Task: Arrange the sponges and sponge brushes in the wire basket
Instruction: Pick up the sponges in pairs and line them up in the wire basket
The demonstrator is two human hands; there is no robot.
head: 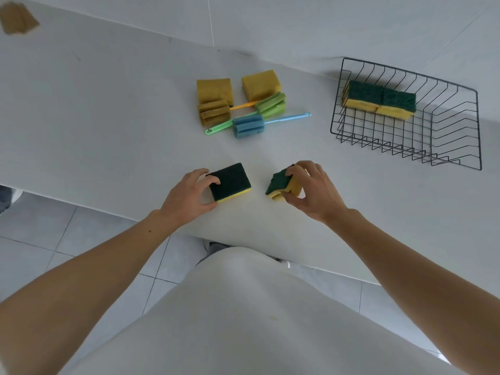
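My left hand (189,194) grips a green-and-yellow sponge (231,181) that lies flat on the white table, green side up. My right hand (315,190) holds a second green-and-yellow sponge (278,182), tilted and lifted at one edge. The black wire basket (457,147) stands at the right and holds two green-topped sponges (378,100) side by side against its back left wall. Further back in the middle lie two mustard sponges (215,89) (261,83), a mustard sponge brush (213,112) with an orange handle, a green sponge brush (272,105) and a blue sponge brush (248,126).
The white table (108,117) runs across the view; its near edge passes just below my wrists. A brownish pad (17,18) lies at the far left corner. Tiled floor shows below the table edge.
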